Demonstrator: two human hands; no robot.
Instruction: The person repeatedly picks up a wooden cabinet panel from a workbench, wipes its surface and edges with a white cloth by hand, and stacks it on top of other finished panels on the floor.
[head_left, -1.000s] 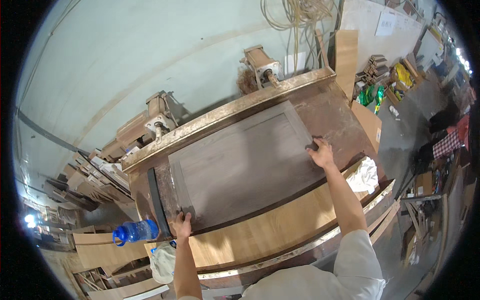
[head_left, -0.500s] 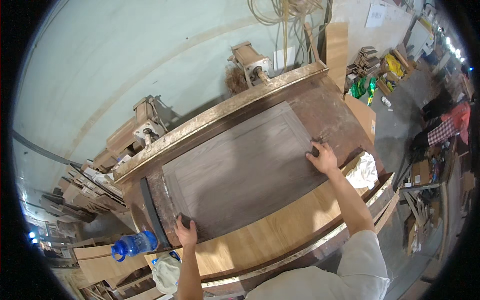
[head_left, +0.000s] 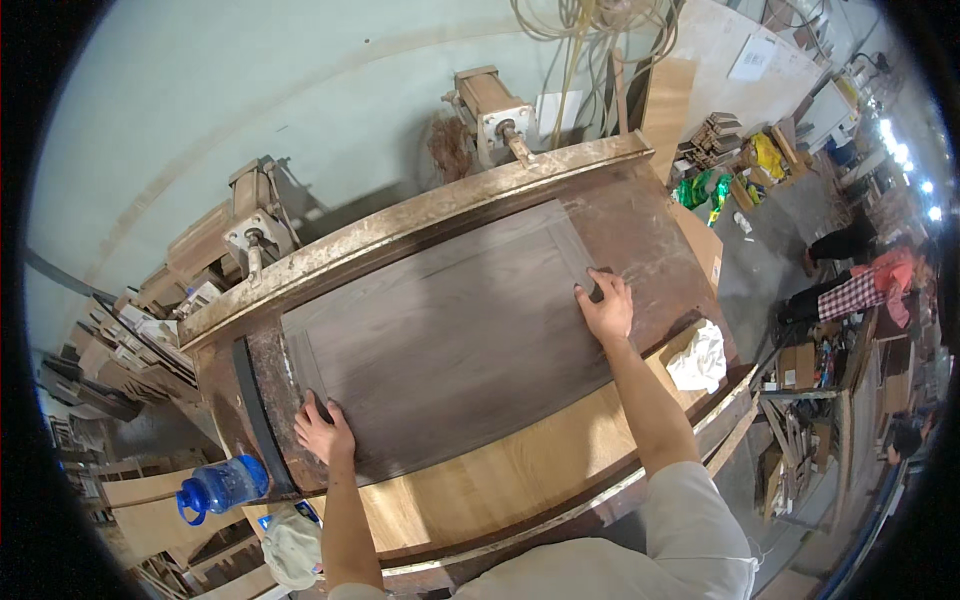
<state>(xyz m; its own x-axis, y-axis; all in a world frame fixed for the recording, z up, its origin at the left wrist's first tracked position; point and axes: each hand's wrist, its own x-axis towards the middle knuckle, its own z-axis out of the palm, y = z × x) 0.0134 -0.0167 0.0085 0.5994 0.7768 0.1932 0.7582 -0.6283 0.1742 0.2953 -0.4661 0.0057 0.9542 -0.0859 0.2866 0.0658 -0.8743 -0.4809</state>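
A grey-brown framed wood door panel (head_left: 450, 340) lies flat on the worn brown bench (head_left: 655, 235). My left hand (head_left: 325, 430) grips its left edge near the near corner, thumb apart from the fingers. At the right edge, my right hand (head_left: 608, 308) holds the panel with thumb and index finger spread around the side. The undersides of both grips are hidden. Along the panel's near side runs a light wood board (head_left: 520, 470). A long metal-edged bar (head_left: 420, 215) borders the far side, close to the panel.
Two clamp cylinders (head_left: 490, 110) stand behind the bar. A black strip (head_left: 260, 420), a blue bottle (head_left: 225, 485) and a pale cap (head_left: 293, 545) are at left. A crumpled white cloth (head_left: 698, 358) lies at right. Beyond it, another person (head_left: 860, 285) is by cluttered shelves.
The panel has slid slightly away from me, toward the far bar, with both hands along its edges. My view has also shifted, so the bench appears further left.
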